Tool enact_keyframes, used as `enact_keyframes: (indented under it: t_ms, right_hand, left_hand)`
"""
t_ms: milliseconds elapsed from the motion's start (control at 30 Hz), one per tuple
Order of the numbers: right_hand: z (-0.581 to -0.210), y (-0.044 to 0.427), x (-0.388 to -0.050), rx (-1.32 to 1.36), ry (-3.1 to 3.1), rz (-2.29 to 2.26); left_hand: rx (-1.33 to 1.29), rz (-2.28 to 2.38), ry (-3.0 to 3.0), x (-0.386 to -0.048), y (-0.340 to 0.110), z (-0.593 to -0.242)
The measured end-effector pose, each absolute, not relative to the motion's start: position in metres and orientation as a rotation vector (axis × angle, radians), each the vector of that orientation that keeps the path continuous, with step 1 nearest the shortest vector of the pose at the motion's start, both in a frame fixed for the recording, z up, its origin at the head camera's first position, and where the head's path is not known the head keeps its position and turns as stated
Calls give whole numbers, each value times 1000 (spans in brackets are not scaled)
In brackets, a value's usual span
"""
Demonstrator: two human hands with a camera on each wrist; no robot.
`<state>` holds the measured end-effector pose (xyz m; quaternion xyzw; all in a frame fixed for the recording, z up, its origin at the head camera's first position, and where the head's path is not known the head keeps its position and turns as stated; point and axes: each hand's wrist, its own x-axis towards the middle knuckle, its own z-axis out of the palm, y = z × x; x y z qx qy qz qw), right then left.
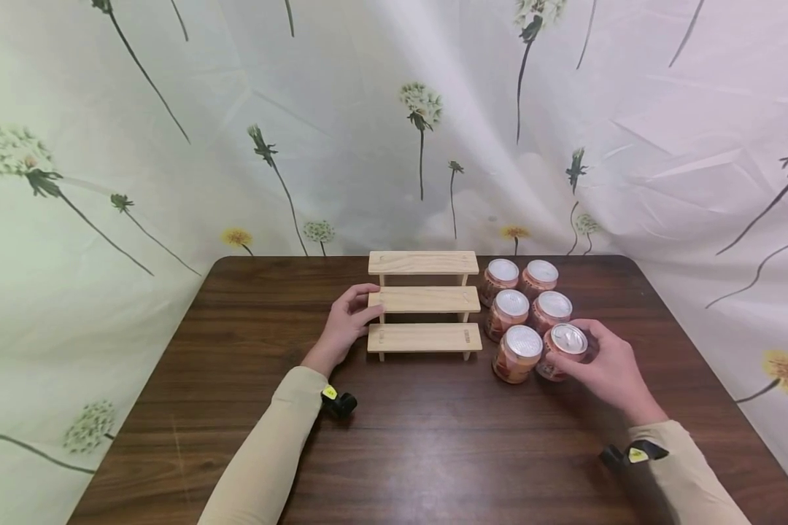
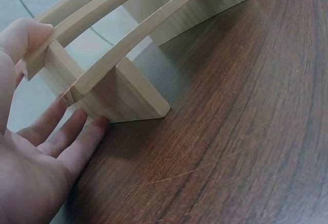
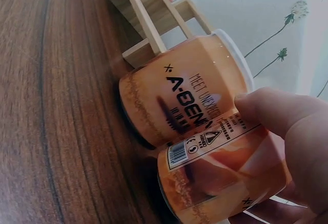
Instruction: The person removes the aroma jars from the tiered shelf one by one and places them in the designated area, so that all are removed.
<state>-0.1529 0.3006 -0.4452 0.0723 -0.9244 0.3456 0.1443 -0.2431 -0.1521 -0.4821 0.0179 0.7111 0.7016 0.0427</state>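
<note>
A pale wooden three-step rack (image 1: pixel 424 337) stands on the table. My left hand (image 1: pixel 343 328) grips its left end at the middle step; in the left wrist view the thumb lies on top and the other fingers touch the side panel (image 2: pixel 110 98). At the right, my right hand (image 1: pixel 609 364) holds an orange can (image 3: pixel 220 175) with a silver lid, the front right one of a cluster. Beside it, close to the thumb, stands another orange can (image 3: pixel 179 90) with black lettering. Both cans appear upright on the table.
Several more orange cans (image 1: pixel 501 281) stand in two columns just right of the rack. The dark wooden table (image 1: pixel 394 437) ends at the back against a pale curtain (image 1: pixel 368 146) printed with dandelions. Black wrist cameras (image 1: pixel 338 402) are strapped to both sleeves.
</note>
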Motion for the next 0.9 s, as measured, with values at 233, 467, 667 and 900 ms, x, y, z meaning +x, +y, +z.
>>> enact_keyframes:
  t_ms: [233,467,667,900]
  right_hand:
    - [-452,301,-155,243,-2662,953]
    - [-448,302,-153,250,-2725,921]
    - [-441,301,-151,292,-2752,965]
    - [-420,301,-154,346,-2701,1058]
  left_hand:
    - [47,2133,2182,-242,-153,-481]
    - [42,2118,2189,-243,-153,-483]
    - [48,2090,2215,-240,-154,-481]
    - [87,2074,2265,-232,-162,-466]
